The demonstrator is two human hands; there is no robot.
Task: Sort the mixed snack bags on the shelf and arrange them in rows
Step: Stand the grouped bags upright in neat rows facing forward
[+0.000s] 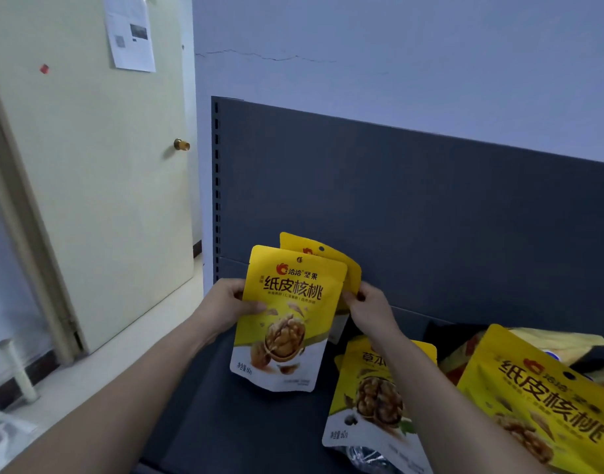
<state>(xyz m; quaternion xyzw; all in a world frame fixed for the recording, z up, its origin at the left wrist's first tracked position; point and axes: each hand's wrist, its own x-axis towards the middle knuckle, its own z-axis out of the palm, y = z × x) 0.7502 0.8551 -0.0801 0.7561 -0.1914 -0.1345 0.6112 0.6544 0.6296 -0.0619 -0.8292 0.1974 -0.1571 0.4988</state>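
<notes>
My left hand (225, 304) grips the left edge of a yellow walnut bag (286, 323), held upright above the dark grey shelf (225, 415). Behind it stands a second yellow bag (322, 258), mostly hidden, and my right hand (370, 311) pinches its right edge. Another yellow walnut bag (369, 398) lies flat on the shelf under my right forearm. A large yellow walnut bag (540, 395) lies tilted at the right, on top of a heap of other bags.
The shelf's dark back panel (430, 206) rises behind the bags, with a slotted upright (217, 200) at its left. A cream door (88, 165) stands open at left. Beige and dark packets (560, 343) are heaped at far right. A crinkled clear wrapper (365, 460) lies at the shelf's front.
</notes>
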